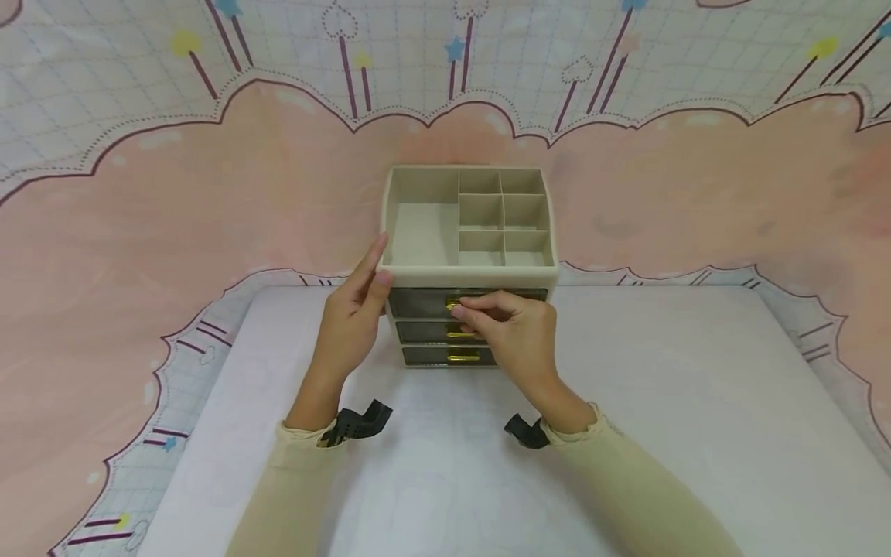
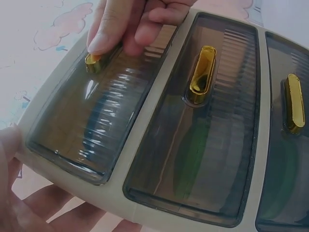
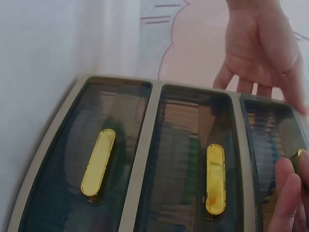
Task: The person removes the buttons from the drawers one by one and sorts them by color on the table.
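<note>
A cream desktop organizer [image 1: 473, 276] stands upright, with a divided open top and three dark see-through drawers at its front. My right hand [image 1: 518, 336] pinches the gold handle [image 2: 92, 64] of the top drawer [image 1: 418, 303] between thumb and fingertips. That drawer sits flush in the frame. Against the organizer's left side lies my left hand [image 1: 355, 317], fingers stretched along the wall and thumb at the front corner. Below, the middle drawer's handle [image 3: 216, 181] and the bottom drawer's handle [image 3: 98, 164] are untouched. Green and blue shapes show dimly through the drawer fronts.
The organizer stands near the far edge of a white table [image 1: 696, 402]. Behind it hangs a pink and white patterned cloth [image 1: 292, 201]. Black straps [image 1: 362, 422] are at both wrists, beside the cream sleeves [image 1: 292, 495].
</note>
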`<state>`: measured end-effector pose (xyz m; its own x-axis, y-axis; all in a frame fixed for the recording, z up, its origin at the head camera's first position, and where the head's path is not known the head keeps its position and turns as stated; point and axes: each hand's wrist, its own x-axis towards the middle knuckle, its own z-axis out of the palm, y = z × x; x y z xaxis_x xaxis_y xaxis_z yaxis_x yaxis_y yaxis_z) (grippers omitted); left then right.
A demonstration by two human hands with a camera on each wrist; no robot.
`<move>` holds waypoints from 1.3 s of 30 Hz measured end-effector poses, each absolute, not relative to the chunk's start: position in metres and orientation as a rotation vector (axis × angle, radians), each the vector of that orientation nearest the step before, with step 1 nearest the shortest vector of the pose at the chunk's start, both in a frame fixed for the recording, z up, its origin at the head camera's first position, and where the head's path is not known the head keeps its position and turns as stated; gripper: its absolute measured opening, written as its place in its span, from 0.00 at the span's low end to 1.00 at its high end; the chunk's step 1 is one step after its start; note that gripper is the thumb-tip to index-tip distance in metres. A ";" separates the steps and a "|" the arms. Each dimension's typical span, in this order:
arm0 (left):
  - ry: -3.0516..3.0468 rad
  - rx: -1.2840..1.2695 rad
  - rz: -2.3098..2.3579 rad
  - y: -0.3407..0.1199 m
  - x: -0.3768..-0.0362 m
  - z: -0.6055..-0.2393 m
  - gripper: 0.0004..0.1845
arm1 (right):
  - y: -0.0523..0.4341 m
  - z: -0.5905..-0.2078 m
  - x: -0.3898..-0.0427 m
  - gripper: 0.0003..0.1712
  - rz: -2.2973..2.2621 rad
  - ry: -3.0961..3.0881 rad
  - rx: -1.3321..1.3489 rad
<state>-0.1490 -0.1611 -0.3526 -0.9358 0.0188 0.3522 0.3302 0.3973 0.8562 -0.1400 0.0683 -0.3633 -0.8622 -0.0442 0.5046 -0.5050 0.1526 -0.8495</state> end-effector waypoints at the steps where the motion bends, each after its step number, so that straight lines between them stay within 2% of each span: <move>1: -2.375 -0.305 -1.551 -0.161 -0.149 -0.352 0.25 | 0.069 -0.363 -0.138 0.07 1.760 -2.081 0.524; 21: -2.392 -0.267 -1.607 -0.158 -0.146 -0.350 0.26 | 0.078 -0.361 -0.099 0.07 1.739 -2.143 0.508; 39: -2.375 -0.288 -1.596 -0.159 -0.147 -0.352 0.26 | 0.083 -0.361 -0.074 0.05 1.628 -2.173 0.603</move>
<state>-0.1468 -0.1590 -0.3515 -0.9453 0.0172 0.3257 0.3081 0.3751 0.8743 -0.0739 0.0830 -0.3612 -0.8449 -0.1213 0.5210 -0.5341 0.2455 -0.8090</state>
